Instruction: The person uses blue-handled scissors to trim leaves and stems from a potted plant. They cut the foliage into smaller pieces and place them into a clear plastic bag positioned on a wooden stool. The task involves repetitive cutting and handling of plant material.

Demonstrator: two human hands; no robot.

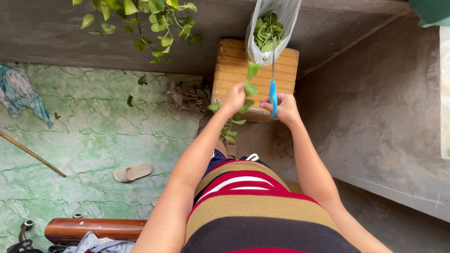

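Surroundings: a pale sandal is lying on the cracked green floor at lower left; a crumpled cloth is sitting beside a ribbed wooden stool at upper centre; a clear plastic bag of leaves is hanging above it. Item: a leafy green stem, glossy, heart-shaped leaves, is trailing through the left hand, which is clenching around it. The right hand is gripping blue-handled scissors, blades pointing up, seemingly beside the stem.
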